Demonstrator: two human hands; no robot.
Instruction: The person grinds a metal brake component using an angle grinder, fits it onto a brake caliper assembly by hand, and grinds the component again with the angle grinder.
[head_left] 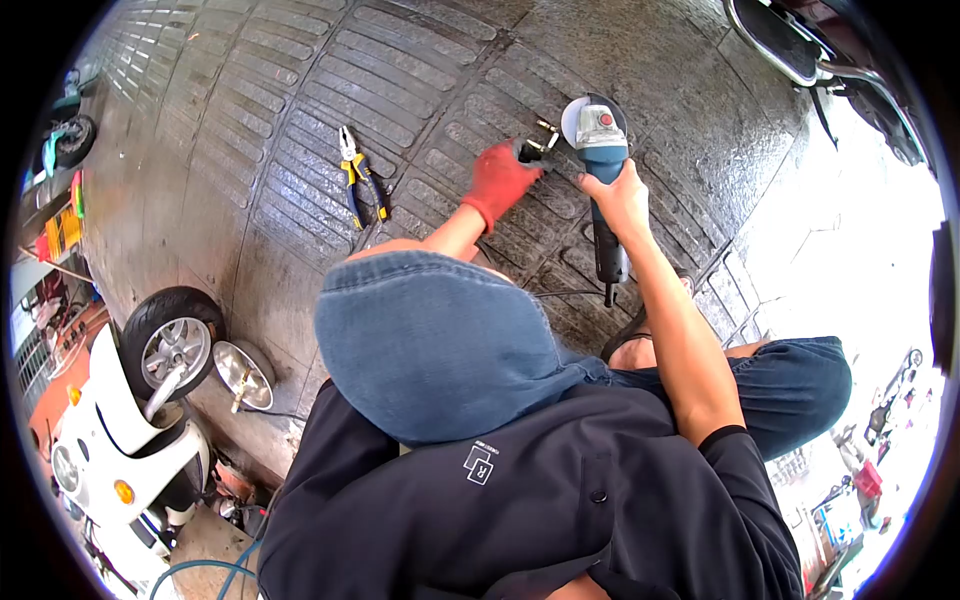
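Observation:
My right hand (pixel 618 200), bare, is wrapped round the body of a blue and black angle grinder (pixel 604 150). The grinder's pale disc (pixel 572 122) faces left, close beside a small metal part (pixel 545 140) with brass-coloured and silvery bits. My left hand (pixel 505 182), in a red glove with dark fingertips, is closed on that part just above the floor. Its exact kind is too small to make out. Left of the glove, combination pliers (pixel 361 178) with yellow and dark blue handles lie on the floor, jaws slightly apart.
Grooved, wet-looking floor tiles (pixel 400 60) spread around me. A white scooter (pixel 120 440) with its wheel (pixel 172 345) and a round metal-rimmed lamp (pixel 243 375) stand at left. The grinder's cord (pixel 560 293) runs below my knee. Another motorbike (pixel 840 70) is at upper right.

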